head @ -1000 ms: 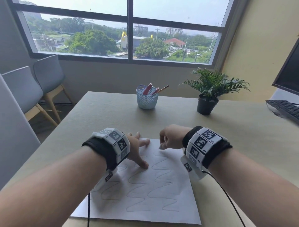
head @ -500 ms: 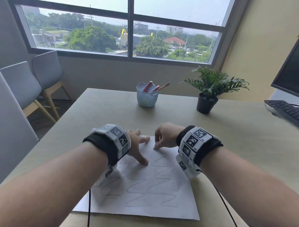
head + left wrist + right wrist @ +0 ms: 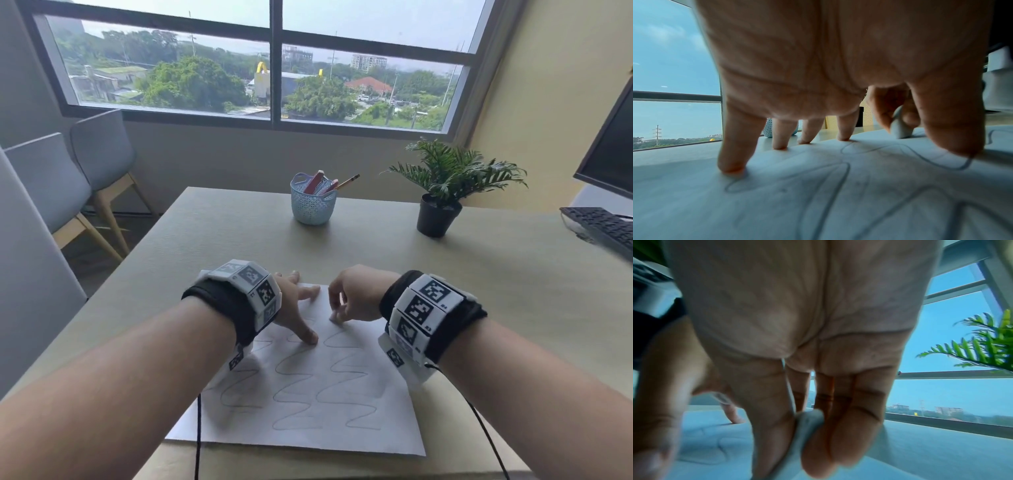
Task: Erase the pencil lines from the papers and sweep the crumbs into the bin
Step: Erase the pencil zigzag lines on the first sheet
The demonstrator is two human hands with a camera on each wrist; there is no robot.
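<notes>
A white paper point(image 3: 318, 404) with wavy pencil lines lies on the table in front of me. My left hand point(image 3: 298, 308) presses it flat near its far edge, fingers spread and straight; its fingertips point(image 3: 731, 167) stand on the paper point(image 3: 818, 203). My right hand point(image 3: 349, 298) pinches a small white eraser point(image 3: 335, 317) and holds its tip on the paper at the top of the right-hand line. The eraser point(image 3: 900, 129) shows between thumb and fingers in the left wrist view. In the right wrist view the eraser point(image 3: 807, 423) is blurred among the curled fingers.
A light blue basket point(image 3: 312, 202) with pens and a pencil stands mid-table, a potted plant point(image 3: 442, 192) to its right. A keyboard point(image 3: 603, 229) and monitor point(image 3: 613, 150) sit at the far right. Two grey chairs point(image 3: 82, 178) stand left of the table point(image 3: 479, 291).
The right hand with the eraser has slid a little left and toward me on the paper. The left hand keeps pressing in the same place. The head view has tilted slightly.
</notes>
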